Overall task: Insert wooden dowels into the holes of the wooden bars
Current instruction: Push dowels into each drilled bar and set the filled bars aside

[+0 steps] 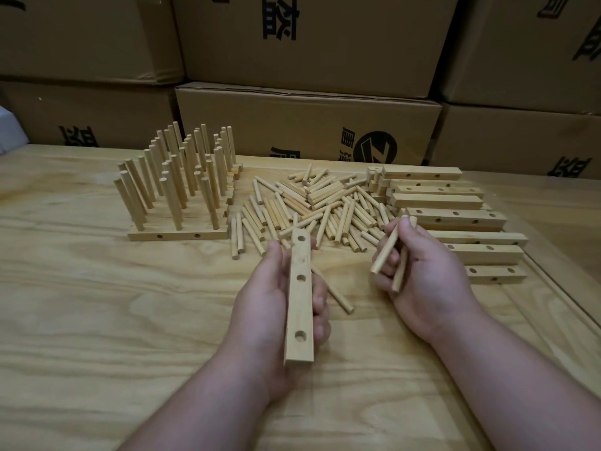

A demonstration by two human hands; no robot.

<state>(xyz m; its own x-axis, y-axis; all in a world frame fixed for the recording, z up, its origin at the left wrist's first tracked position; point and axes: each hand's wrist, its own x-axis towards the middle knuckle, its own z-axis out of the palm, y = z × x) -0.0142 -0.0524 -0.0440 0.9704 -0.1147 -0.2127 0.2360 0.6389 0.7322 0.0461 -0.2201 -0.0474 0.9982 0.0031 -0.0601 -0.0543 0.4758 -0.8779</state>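
Left hand (276,294) curls under and around a wooden bar (300,297), thumb on its left edge and fingertips showing past its right edge, so it is clamped on that bar and lifts it clear of the table (97,336). I see the bar running away from me, nearly lengthwise, with three round holes facing up and none of them filled. My right hand (426,271) is closed on two dowels (390,252), pinched between thumb and fingers; they slant down to the left, their lower ends poking out below the fingers and their upper ends just above the thumb. The two hands are apart, the dowels held to the right of the bar and not touching it. Beyond the hands lies a loose pile of dowels (318,203) spread across the middle of the table, and one stray dowel (338,297) lies on the table just right of the held bar, partly hidden behind it. To the far left stands a block of finished bars (179,236) laid side by side, each with dowels standing upright in it. To the right, beside the loose pile, is a stack of empty bars (455,219) lying crosswise, their side holes visible. Cardboard boxes (305,122) with dark printed characters are stacked along the back edge of the table.
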